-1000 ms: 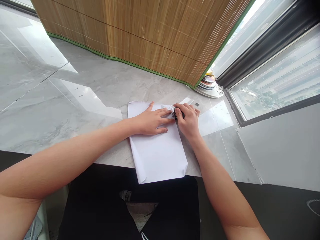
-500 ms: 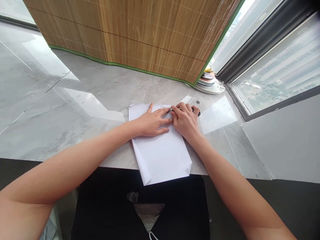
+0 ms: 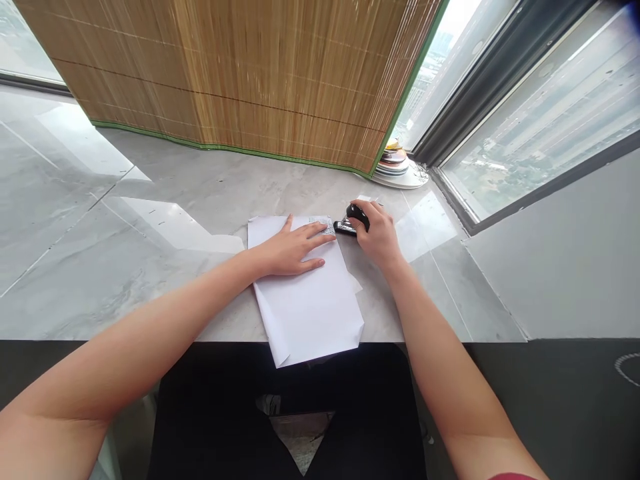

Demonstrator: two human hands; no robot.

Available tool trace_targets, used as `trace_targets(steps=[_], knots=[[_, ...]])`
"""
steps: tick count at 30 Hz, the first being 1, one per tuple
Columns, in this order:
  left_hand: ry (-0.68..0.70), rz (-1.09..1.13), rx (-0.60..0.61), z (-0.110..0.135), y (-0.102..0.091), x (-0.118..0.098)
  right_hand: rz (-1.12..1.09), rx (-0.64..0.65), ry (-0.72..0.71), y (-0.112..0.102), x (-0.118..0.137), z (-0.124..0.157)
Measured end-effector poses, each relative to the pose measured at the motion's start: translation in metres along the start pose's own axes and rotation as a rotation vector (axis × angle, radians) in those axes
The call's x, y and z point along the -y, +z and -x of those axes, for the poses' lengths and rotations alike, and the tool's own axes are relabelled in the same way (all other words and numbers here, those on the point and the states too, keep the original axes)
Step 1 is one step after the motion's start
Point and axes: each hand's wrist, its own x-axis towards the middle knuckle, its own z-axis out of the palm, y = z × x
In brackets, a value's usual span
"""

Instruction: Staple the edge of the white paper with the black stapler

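White paper sheets (image 3: 313,310) lie on the counter, their lower edge hanging past its front and the bottom corners curled. Some print shows near the top right corner. My left hand (image 3: 297,252) rests flat on the upper part of the paper with fingers spread. Just right of the paper, my right hand (image 3: 377,230) is wrapped round a black stapler (image 3: 345,227). The stapler's jaws point left at the paper's right edge and its top arm is raised. Whether its tip touches the paper I cannot tell.
A grey marble-look counter (image 3: 165,280) spreads out around the paper. Behind hangs a bamboo blind (image 3: 240,80) with green edging. Stacked round items (image 3: 397,167) sit in the back right corner by the window frame (image 3: 450,200). My lap is below the counter's front edge.
My right hand has drawn the stapler back to the right, off the paper, and more of the stapler shows. The left hand stays flat on the sheets. The view has shifted slightly.
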Motion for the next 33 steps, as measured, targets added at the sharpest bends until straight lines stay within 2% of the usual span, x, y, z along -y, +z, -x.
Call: trace_targets(steps=[8, 19, 23, 25, 26, 28, 30, 31, 33], knots=[[-0.028, -0.019, 0.015, -0.001, -0.001, -0.002, 0.066, -0.009, 0.171, -0.003, -0.01, -0.002], [-0.054, -0.008, 0.022, -0.001, 0.0, -0.002, 0.09, 0.02, 0.215, -0.004, 0.003, -0.002], [-0.073, 0.091, -0.013, -0.003, -0.002, 0.0, 0.051, 0.01, 0.208, -0.007, -0.002, -0.001], [-0.051, 0.188, -0.161, -0.004, -0.005, 0.005, 0.035, -0.005, 0.228, -0.009, -0.004, 0.0], [-0.043, 0.24, -0.293, -0.004, -0.008, 0.01, 0.021, -0.026, 0.232, -0.011, -0.004, 0.0], [-0.073, 0.335, -0.649, -0.003, -0.014, 0.024, -0.038, -0.099, 0.208, -0.013, 0.003, 0.002], [-0.173, 0.412, -0.991, 0.0, -0.019, 0.043, -0.14, -0.159, 0.14, -0.012, 0.017, 0.007], [-0.231, 0.45, -1.104, 0.002, -0.021, 0.053, -0.201, -0.155, 0.095, -0.009, 0.028, 0.011], [-0.326, 0.533, -1.235, 0.004, -0.022, 0.07, -0.307, -0.067, 0.0, 0.0, 0.05, 0.02]])
